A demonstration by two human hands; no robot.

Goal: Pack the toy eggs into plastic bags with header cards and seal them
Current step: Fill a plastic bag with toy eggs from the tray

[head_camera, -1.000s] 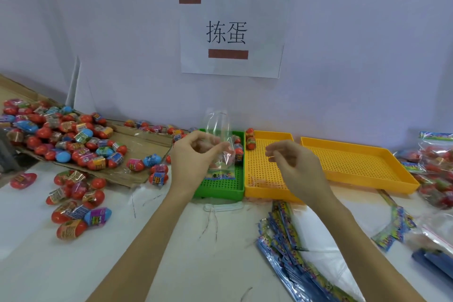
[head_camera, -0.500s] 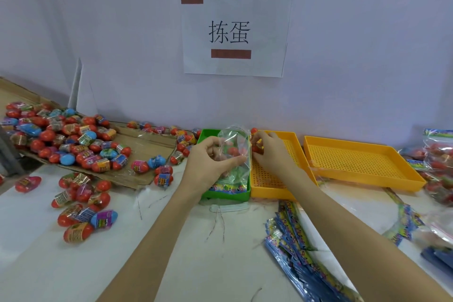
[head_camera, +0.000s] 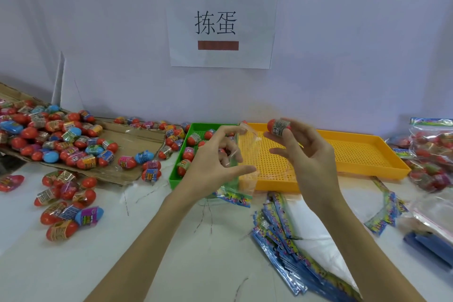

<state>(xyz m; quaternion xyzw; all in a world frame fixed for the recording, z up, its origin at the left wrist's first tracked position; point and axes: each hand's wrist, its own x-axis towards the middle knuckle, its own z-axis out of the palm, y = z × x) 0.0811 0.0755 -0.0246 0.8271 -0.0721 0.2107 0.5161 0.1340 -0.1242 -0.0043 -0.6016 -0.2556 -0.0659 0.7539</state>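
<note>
My left hand (head_camera: 215, 162) pinches a clear plastic bag (head_camera: 245, 164) with its mouth up and its colourful header card (head_camera: 235, 197) hanging at the bottom, above the green tray (head_camera: 176, 174). My right hand (head_camera: 301, 152) holds a red toy egg (head_camera: 278, 126) with a printed band in its fingertips, just right of the bag's mouth. Several eggs lie in the green tray.
A heap of toy eggs (head_camera: 56, 137) covers flattened cardboard at the left, with more loose eggs (head_camera: 66, 203) on the white table. Two yellow perforated trays (head_camera: 355, 154) stand behind my hands. Stacked flat bags (head_camera: 289, 240) lie front right; filled bags (head_camera: 431, 152) sit at far right.
My right hand took a red egg from near the trays' far edge and lifted it up beside the bag's mouth. My left hand kept hold of the bag.
</note>
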